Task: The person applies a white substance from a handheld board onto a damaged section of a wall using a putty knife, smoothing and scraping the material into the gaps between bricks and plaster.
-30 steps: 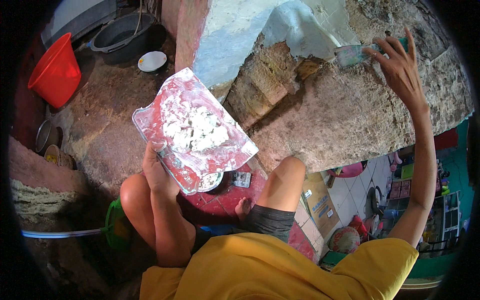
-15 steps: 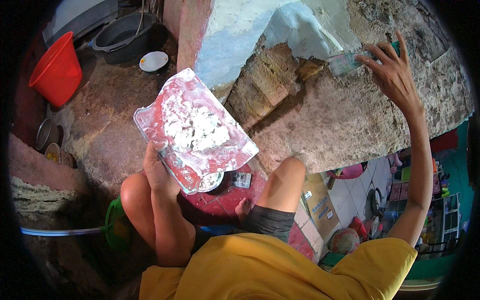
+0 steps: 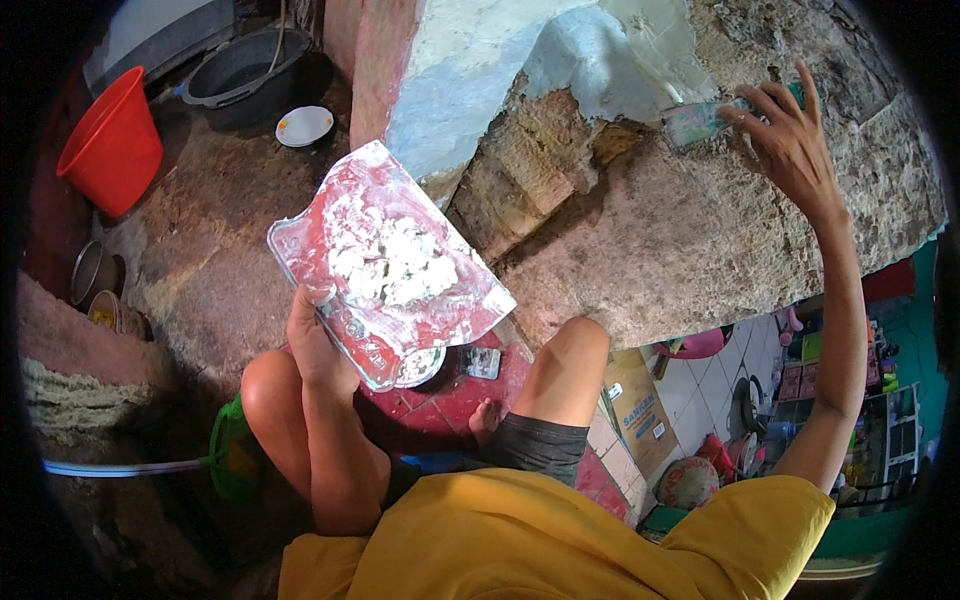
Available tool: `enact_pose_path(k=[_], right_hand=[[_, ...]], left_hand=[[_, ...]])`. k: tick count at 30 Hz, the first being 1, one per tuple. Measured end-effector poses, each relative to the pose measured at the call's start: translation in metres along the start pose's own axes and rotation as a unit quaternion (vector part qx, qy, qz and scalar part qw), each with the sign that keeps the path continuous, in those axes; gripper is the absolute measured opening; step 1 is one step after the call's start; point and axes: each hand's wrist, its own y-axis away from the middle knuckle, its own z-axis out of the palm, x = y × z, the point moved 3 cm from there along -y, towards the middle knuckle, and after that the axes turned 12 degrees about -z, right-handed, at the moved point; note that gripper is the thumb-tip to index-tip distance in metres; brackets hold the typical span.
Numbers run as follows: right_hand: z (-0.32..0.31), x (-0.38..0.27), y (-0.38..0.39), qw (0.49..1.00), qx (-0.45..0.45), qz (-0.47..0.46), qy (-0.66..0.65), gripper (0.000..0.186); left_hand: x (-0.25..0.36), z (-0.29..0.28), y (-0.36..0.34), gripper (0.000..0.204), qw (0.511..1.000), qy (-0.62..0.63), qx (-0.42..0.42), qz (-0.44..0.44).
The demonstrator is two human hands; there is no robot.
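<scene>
My left hand [image 3: 316, 338] grips a red board [image 3: 478, 312] smeared and piled with white paste [image 3: 390, 265], held over my lap. At upper right, my right hand [image 3: 790, 150] holds a green putty knife [image 3: 690, 124], its blade against the wall by the ragged edge of pale, peeling plaster [image 3: 590, 55]. Rough, stained masonry [image 3: 650, 240] spreads below the blade, with a broken hollow [image 3: 530, 160] to its left. A container of white paste [image 3: 425, 365] sits partly hidden under the board.
A red bucket [image 3: 110, 150], black tub [image 3: 240, 90] and white plate [image 3: 303, 127] lie at upper left. A blue-white hose [image 3: 120, 468] crosses lower left. Cardboard [image 3: 645, 425], a pink basin [image 3: 690, 348] and household clutter cover the tiled floor at lower right.
My right hand and putty knife moved slightly down and left from a second ago, then shifted a little right. My left hand and board are nearly unchanged.
</scene>
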Motion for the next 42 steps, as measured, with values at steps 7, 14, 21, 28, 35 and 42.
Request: enact_pose_path(k=[7,14,21,28,35,42], right_hand=[[-0.012,0.017,0.003,0.998,-0.004,-0.008,0.062,0.042],[-0.012,0.009,-0.019,0.999,-0.005,-0.018,0.036,0.041],[0.001,0.007,-0.023,0.999,-0.015,-0.023,0.024,0.036],[0.001,0.018,-0.018,0.998,-0.029,-0.001,0.047,0.036],[-0.018,0.019,-0.030,0.999,-0.013,-0.011,0.046,0.037],[-0.004,0.007,-0.033,0.999,-0.014,-0.015,0.034,0.034]], left_hand=[[-0.002,0.003,0.000,0.047,0.999,0.014,-0.026,-0.017],[-0.001,0.000,-0.002,0.045,1.000,0.001,-0.026,-0.012],[-0.002,-0.008,-0.003,0.044,1.000,0.004,0.008,-0.006],[-0.001,-0.003,-0.001,0.045,1.000,-0.003,0.002,-0.004],[-0.001,-0.004,-0.001,0.046,1.000,-0.010,0.004,-0.005],[-0.001,-0.003,-0.003,0.046,1.000,-0.012,0.018,0.002]])
